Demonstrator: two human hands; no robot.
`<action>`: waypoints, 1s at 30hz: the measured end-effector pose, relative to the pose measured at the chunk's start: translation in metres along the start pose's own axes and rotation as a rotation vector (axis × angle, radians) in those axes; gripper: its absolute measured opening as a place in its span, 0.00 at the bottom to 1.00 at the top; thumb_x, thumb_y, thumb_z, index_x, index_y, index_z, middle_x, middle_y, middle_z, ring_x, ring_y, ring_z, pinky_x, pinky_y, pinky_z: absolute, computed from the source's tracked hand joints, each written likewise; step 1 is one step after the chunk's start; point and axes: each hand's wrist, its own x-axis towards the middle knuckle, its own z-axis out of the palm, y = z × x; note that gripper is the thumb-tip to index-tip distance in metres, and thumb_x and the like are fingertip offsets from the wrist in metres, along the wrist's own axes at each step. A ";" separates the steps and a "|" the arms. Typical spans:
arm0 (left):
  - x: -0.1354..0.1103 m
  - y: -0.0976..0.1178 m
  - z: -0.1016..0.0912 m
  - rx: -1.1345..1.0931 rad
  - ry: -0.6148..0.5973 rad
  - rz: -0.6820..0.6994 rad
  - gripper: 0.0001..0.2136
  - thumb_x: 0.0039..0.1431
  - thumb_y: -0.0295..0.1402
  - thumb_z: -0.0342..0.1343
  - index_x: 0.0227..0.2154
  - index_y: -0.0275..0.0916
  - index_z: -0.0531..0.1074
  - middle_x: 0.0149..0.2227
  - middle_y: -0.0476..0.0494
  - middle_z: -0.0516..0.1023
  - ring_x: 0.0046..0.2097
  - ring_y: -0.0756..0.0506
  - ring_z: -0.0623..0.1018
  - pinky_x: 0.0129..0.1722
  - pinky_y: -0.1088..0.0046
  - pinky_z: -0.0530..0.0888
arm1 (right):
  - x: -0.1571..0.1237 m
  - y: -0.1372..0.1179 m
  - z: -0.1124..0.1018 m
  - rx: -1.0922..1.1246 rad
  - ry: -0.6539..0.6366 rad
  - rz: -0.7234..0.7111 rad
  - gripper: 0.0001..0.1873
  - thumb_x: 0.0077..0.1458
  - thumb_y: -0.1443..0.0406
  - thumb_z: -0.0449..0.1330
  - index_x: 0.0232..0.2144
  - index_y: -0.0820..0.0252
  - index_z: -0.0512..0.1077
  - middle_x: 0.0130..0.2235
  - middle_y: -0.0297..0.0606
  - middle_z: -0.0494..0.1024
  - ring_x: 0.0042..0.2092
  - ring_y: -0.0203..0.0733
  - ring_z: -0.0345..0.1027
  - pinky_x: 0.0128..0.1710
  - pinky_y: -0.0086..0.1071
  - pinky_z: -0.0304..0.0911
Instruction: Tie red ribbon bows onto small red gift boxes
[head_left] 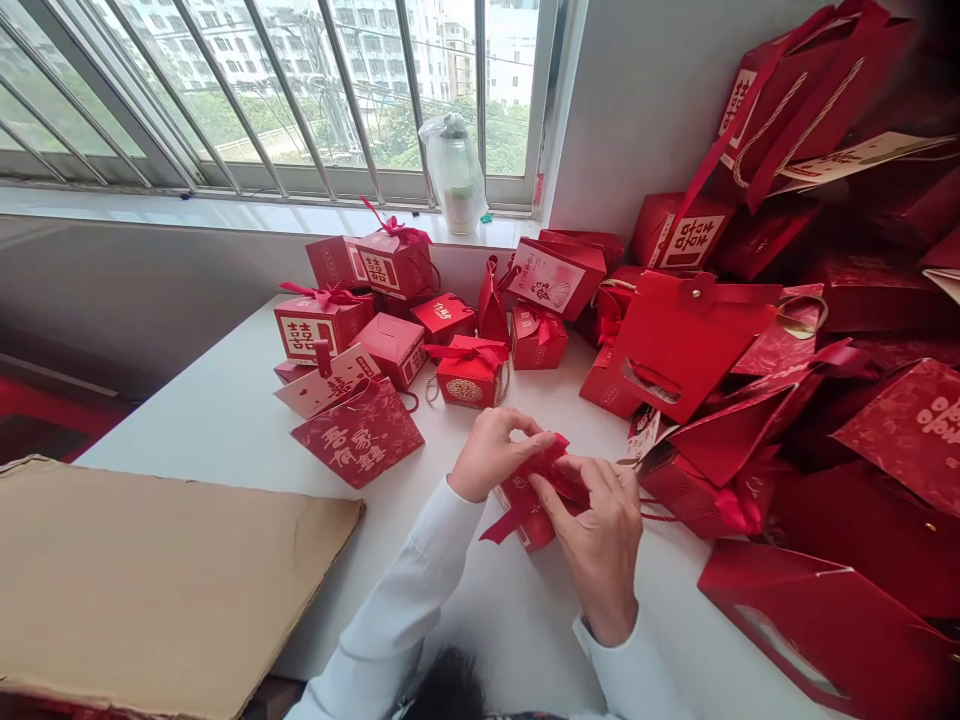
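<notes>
A small red gift box (525,515) sits on the white table (225,420), tied with a red satin ribbon (551,468). My left hand (493,455) pinches the ribbon at the top of the box between thumb and fingertips. My right hand (600,535) grips the ribbon's other side, and its fingers cover much of the box. The knot area is partly hidden by my fingers. White sleeves cover both forearms.
Finished-looking red boxes with ribbons (469,370) stand beyond my hands. Red paper bags (694,340) pile up at the right. A flattened cardboard sheet (157,570) lies at the left. A plastic-wrapped bottle (454,175) stands on the windowsill.
</notes>
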 end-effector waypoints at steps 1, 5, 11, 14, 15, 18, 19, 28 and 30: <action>0.000 -0.002 0.000 -0.034 0.013 -0.015 0.12 0.53 0.42 0.56 0.26 0.39 0.79 0.30 0.46 0.79 0.34 0.46 0.74 0.35 0.73 0.67 | 0.001 0.000 0.002 -0.008 0.011 -0.006 0.12 0.53 0.54 0.61 0.33 0.56 0.72 0.32 0.34 0.75 0.39 0.44 0.60 0.43 0.37 0.56; -0.001 -0.006 0.003 -0.148 0.045 -0.098 0.12 0.52 0.40 0.57 0.23 0.37 0.78 0.29 0.45 0.78 0.35 0.46 0.74 0.33 0.74 0.68 | 0.003 -0.002 0.007 -0.031 0.032 -0.051 0.07 0.55 0.59 0.60 0.32 0.56 0.71 0.32 0.34 0.76 0.39 0.44 0.60 0.44 0.38 0.54; 0.001 -0.009 0.010 -0.468 0.055 -0.209 0.11 0.47 0.38 0.59 0.20 0.34 0.75 0.23 0.48 0.73 0.29 0.49 0.72 0.29 0.76 0.67 | 0.005 -0.003 0.011 -0.065 0.020 -0.079 0.04 0.56 0.62 0.57 0.30 0.56 0.70 0.32 0.36 0.76 0.38 0.46 0.61 0.42 0.38 0.53; 0.002 -0.013 0.012 -0.665 0.023 -0.249 0.12 0.45 0.38 0.60 0.18 0.33 0.73 0.21 0.49 0.71 0.28 0.50 0.71 0.29 0.76 0.67 | 0.005 -0.002 0.012 -0.074 0.017 -0.076 0.05 0.56 0.63 0.56 0.29 0.56 0.69 0.31 0.36 0.75 0.38 0.46 0.60 0.42 0.38 0.53; 0.002 -0.014 0.013 -0.707 0.010 -0.257 0.12 0.45 0.38 0.60 0.18 0.33 0.73 0.21 0.48 0.71 0.28 0.50 0.71 0.29 0.75 0.67 | 0.005 -0.002 0.012 -0.076 0.016 -0.076 0.05 0.56 0.63 0.56 0.29 0.56 0.69 0.31 0.36 0.75 0.38 0.46 0.60 0.42 0.38 0.53; 0.000 -0.018 0.011 -0.755 -0.031 -0.280 0.14 0.44 0.41 0.62 0.19 0.32 0.73 0.21 0.47 0.72 0.28 0.50 0.71 0.30 0.74 0.67 | 0.005 -0.002 0.012 -0.081 0.014 -0.079 0.04 0.55 0.63 0.56 0.30 0.56 0.68 0.31 0.36 0.75 0.39 0.46 0.60 0.43 0.38 0.53; -0.001 -0.018 0.010 -0.745 -0.069 -0.278 0.15 0.45 0.42 0.62 0.20 0.32 0.74 0.22 0.46 0.73 0.29 0.49 0.72 0.30 0.74 0.67 | 0.004 -0.002 0.012 -0.080 0.014 -0.078 0.03 0.55 0.64 0.57 0.29 0.56 0.68 0.31 0.35 0.75 0.39 0.46 0.60 0.43 0.38 0.53; -0.002 -0.009 0.002 -0.312 -0.097 -0.122 0.16 0.48 0.45 0.59 0.19 0.35 0.76 0.27 0.45 0.76 0.35 0.46 0.74 0.34 0.74 0.69 | 0.001 -0.001 0.011 -0.091 0.037 -0.094 0.02 0.55 0.65 0.57 0.31 0.56 0.69 0.31 0.35 0.75 0.39 0.45 0.60 0.44 0.38 0.53; -0.001 -0.009 0.007 -0.333 -0.067 -0.133 0.15 0.48 0.43 0.59 0.19 0.35 0.75 0.27 0.46 0.76 0.34 0.47 0.74 0.34 0.75 0.70 | 0.001 0.000 0.011 -0.099 0.047 -0.104 0.03 0.56 0.65 0.56 0.31 0.56 0.69 0.31 0.35 0.75 0.39 0.46 0.61 0.43 0.39 0.53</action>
